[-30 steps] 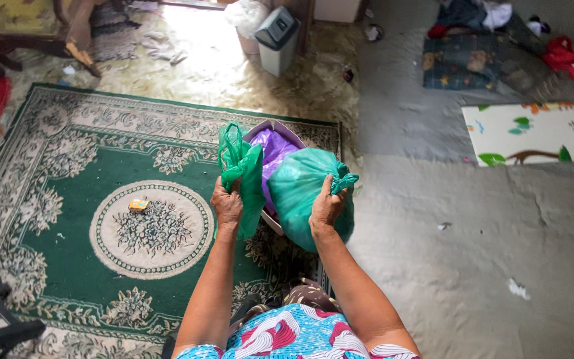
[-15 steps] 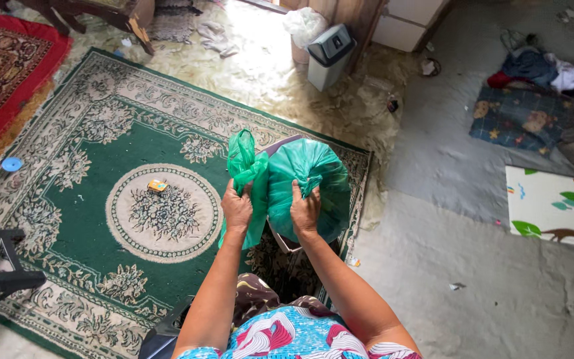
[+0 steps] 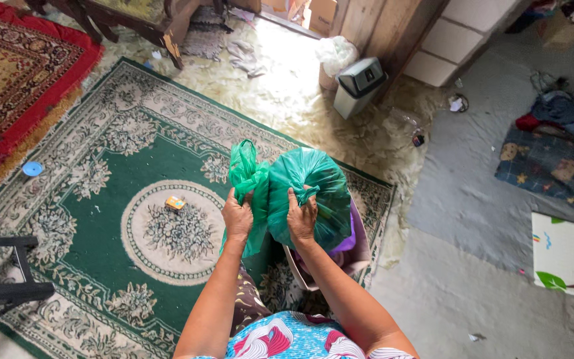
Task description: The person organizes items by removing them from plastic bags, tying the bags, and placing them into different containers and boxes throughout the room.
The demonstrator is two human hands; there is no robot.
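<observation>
Below both hands, spread wide: green rug (image 3: 94, 219) with pale floral medallion, reaching left and forward. Far left of the hands, beyond the rug's edge: red rug (image 3: 14, 73). Right of the hands: grey floor (image 3: 493, 266), bare concrete by the look of it. Further right: patterned mat (image 3: 553, 166) with clothes heaped at its far end, and a pale play mat (image 3: 569, 256) printed with leaves.

Directly under and just right of the right hand: open box (image 3: 360, 242), a purple bag (image 3: 347, 242) showing inside, mostly hidden.

Held above the box, in front of the chest: full green bag (image 3: 317, 183), round and taut. Clamped on its knotted neck: right hand (image 3: 301, 218), fingers curled tight. Just left, touching the full bag's side: slack green bag (image 3: 247, 179), handles standing up. Closed on its gathered plastic: left hand (image 3: 238, 216), close beside the right, knuckles nearly level; whether the two hands touch, hard to tell from this angle.

Ahead and to the right of the hands, near the wall: grey bin (image 3: 359, 85) with flip lid, white sack (image 3: 337, 53) behind it. Left of the left hand, on the medallion: small orange pack (image 3: 175, 203). Far left, at the green rug's border: blue lid (image 3: 32, 169). Lower left corner: black chair frame (image 3: 1, 279).
</observation>
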